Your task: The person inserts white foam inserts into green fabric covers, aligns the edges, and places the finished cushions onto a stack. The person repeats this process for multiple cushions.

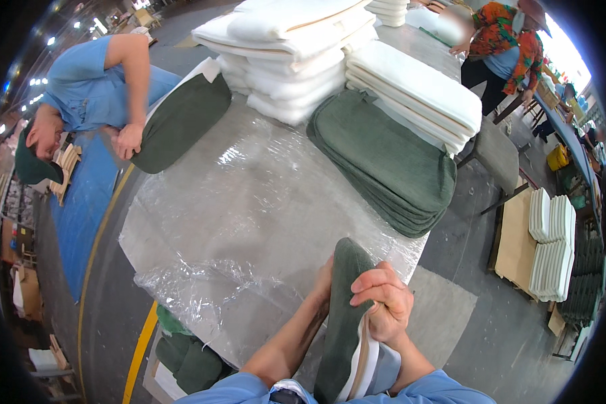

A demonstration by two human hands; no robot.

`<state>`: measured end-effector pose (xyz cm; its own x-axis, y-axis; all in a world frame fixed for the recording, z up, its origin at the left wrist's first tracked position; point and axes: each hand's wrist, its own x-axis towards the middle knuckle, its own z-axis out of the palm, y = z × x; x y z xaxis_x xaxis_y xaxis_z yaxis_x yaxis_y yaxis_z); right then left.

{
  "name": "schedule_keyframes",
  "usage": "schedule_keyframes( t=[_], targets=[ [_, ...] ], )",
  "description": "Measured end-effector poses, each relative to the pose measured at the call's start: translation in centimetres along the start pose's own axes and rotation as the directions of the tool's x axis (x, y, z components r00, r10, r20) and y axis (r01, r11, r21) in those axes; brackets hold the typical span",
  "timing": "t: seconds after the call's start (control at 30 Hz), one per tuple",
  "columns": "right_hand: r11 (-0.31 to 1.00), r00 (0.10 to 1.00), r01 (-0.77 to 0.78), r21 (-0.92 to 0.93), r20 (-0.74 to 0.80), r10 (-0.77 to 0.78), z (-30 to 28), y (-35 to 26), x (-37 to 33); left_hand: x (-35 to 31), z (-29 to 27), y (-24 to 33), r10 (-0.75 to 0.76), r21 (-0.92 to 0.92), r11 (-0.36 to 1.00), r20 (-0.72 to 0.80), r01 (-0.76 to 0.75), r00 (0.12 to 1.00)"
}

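- Handling a dark green pad [185, 124] at far left: co-worker [87, 87] in blue shirt and green cap, a hand on the pad's end.
- Lower left, below table level: folded green pieces [188, 360].
- Table [215, 192] under crinkled clear plastic [195, 296]; tall white foam stack [289, 57] at its far side.
- My left hand [324, 279] is against the left side of the green cushion [347, 296]; fingers hidden, can't tell if closed.
- Cushion is between my hands at the table's near edge, long end pointing away, pale layers showing on its right.
- My right hand [384, 303]: fingers curled, gripping the cushion's right edge.
- Beyond it: green pad stack [390, 161], touching white pads [417, 87].
- Right: grey chair [495, 155], person in flowered shirt [512, 54], white piles [552, 249].
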<state>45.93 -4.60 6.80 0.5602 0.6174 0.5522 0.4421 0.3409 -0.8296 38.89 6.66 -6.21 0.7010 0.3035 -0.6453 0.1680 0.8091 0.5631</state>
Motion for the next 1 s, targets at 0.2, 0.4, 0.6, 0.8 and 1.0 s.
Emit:
schedule_keyframes(
  t=[0.2, 0.4, 0.6, 0.8, 1.0],
  targets=[
    [0.994, 0.998, 0.05, 0.097, 0.036, -0.054, 1.2, 0.4, -0.2, 3.2, -1.6, 5.8, 0.24, 0.09, 0.958, 0.258, -0.271, 0.936],
    [0.996, 0.999, -0.002, 0.094, 0.046, -0.002, 1.1, 1.4, -0.9, -2.3, 3.1, 11.2, 0.448, 0.32, 0.658, 0.56, -0.682, 0.696],
    [0.993, 0.998, 0.009, 0.117, 0.055, -0.015, 1.5, 1.2, -1.2, -5.6, 4.2, 13.0, 0.497, 0.373, 0.405, 0.676, -0.835, 0.544],
    [0.999, 0.994, -0.013, 0.052, 0.112, 0.007, 1.6, -1.3, -1.0, -2.0, 1.7, 8.0, 0.666, 0.083, 0.734, 0.112, -0.674, 0.738],
    [0.984, 0.988, 0.123, 0.13, 0.082, -0.134, 0.5, -3.3, -2.3, -5.4, -2.5, -3.4, -0.081, -0.305, 0.907, 0.55, 0.291, 0.831]
  ],
)
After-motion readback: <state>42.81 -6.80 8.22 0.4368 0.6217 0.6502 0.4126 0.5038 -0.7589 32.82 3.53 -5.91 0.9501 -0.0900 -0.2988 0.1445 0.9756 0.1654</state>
